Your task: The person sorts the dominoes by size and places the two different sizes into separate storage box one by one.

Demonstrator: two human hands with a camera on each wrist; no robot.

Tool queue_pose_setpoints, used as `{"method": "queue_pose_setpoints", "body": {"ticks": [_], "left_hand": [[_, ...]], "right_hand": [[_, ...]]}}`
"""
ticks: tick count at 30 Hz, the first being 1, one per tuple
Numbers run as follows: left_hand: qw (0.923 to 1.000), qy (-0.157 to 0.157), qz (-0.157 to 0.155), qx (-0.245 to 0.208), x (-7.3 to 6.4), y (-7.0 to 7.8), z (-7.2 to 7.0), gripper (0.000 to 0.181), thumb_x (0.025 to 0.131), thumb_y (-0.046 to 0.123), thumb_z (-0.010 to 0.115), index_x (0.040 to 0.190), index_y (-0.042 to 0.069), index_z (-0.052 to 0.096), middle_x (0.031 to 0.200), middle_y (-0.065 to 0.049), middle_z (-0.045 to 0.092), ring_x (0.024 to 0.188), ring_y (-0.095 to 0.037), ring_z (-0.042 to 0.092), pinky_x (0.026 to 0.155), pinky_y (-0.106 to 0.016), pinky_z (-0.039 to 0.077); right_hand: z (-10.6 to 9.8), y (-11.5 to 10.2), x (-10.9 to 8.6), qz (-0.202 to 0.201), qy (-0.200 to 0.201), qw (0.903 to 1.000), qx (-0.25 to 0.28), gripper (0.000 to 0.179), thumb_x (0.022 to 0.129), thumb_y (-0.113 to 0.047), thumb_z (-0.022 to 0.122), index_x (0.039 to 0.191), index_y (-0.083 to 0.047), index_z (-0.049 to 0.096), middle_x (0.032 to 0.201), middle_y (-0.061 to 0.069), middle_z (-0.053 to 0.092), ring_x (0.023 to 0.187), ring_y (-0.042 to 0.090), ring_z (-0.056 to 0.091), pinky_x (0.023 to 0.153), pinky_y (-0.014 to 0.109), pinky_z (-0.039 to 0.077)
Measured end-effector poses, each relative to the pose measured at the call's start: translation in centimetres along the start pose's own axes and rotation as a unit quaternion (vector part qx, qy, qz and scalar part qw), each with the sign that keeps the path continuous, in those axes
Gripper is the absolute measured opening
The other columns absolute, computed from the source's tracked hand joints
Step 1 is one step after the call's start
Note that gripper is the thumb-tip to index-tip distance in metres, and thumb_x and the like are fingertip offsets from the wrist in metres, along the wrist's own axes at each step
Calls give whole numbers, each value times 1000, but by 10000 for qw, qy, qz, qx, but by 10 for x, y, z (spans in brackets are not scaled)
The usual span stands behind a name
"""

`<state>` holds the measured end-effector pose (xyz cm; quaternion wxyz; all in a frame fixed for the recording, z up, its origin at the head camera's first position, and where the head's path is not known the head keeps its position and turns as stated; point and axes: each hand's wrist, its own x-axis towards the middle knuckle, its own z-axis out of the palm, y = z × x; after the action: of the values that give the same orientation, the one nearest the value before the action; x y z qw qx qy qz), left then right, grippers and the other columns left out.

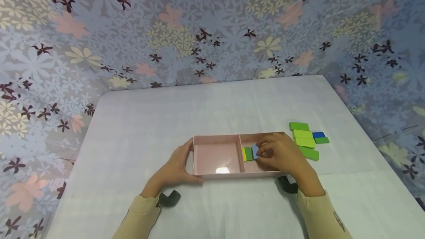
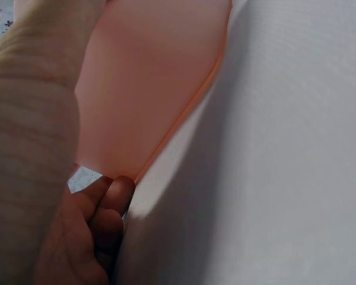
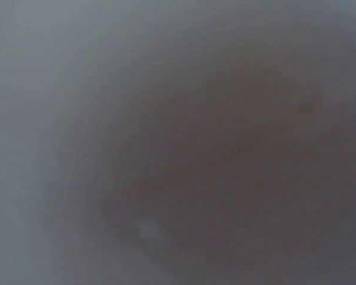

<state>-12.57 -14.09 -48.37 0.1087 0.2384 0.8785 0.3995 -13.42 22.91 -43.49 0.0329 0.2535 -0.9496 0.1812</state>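
A pink two-compartment box (image 1: 217, 156) lies on the table in the head view. My left hand (image 1: 176, 167) holds its left end, thumb along the front wall and fingers at the far corner. The left wrist view shows that box's wall (image 2: 148, 77) close up, with curled fingertips (image 2: 120, 193) at its end. Over the right compartment, my right hand (image 1: 282, 154) pinches a light blue block (image 1: 255, 152). Just left of it, a green block (image 1: 248, 154) and a yellow block (image 1: 244, 154) stand side by side against the divider. The right wrist view is too blurred to read.
Right of the box lie several flat blocks: light green ones (image 1: 303, 142), green ones (image 1: 308, 153) and a dark blue one (image 1: 318, 134). A white cloth (image 1: 159, 115) covers the table. Floral fabric (image 1: 212, 28) hangs behind it and at both sides.
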Motion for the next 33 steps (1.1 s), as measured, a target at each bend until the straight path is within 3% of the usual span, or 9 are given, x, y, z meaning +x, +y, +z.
{"method": "queue_pose_setpoints", "body": {"ticks": [8, 13, 20, 28, 33], "left_hand": [[9999, 86, 30, -63, 3, -1, 0, 134, 50, 69, 81, 153, 30, 5, 138, 3, 43, 126, -16, 36, 106, -47, 30], [9999, 111, 114, -57, 3, -2, 0, 135, 50, 67, 82, 154, 24, 7, 133, 4, 46, 123, -15, 38, 105, -47, 30], [9998, 121, 185, -24, 2, -3, 0, 134, 50, 64, 84, 154, 22, 10, 130, 5, 47, 121, -13, 39, 105, -47, 30], [9999, 120, 76, 21, 0, -1, -3, 134, 50, 66, 83, 154, 22, 9, 131, 5, 47, 123, -15, 38, 106, -48, 29], [9999, 56, -153, -53, -2, 1, -2, 133, 51, 64, 84, 154, 25, 9, 137, 6, 43, 129, -17, 34, 108, -48, 27]], "right_hand": [[-4, -2, 4, 205, -220, 9994, -161, 11, 68, -34, 84, 71, -32, 74, 96, -14, 67, 102, 16, 56, 101, 49, 33], [-1, -4, 3, 331, -296, 9988, -204, 12, 68, -35, 84, 70, -33, 73, 96, -15, 68, 103, 16, 55, 103, 51, 30], [4, -4, 2, 154, -164, 9993, -311, 14, 65, -35, 87, 68, -33, 73, 93, -15, 68, 97, 13, 55, 98, 45, 35], [5, -6, 4, 85, -337, 9986, -392, 12, 67, -37, 85, 70, -34, 74, 96, -16, 68, 100, 11, 56, 99, 44, 34], [3, -9, 3, 140, -399, 9977, -536, 11, 68, -37, 84, 71, -33, 74, 98, -15, 68, 101, 12, 57, 100, 46, 34]]}}
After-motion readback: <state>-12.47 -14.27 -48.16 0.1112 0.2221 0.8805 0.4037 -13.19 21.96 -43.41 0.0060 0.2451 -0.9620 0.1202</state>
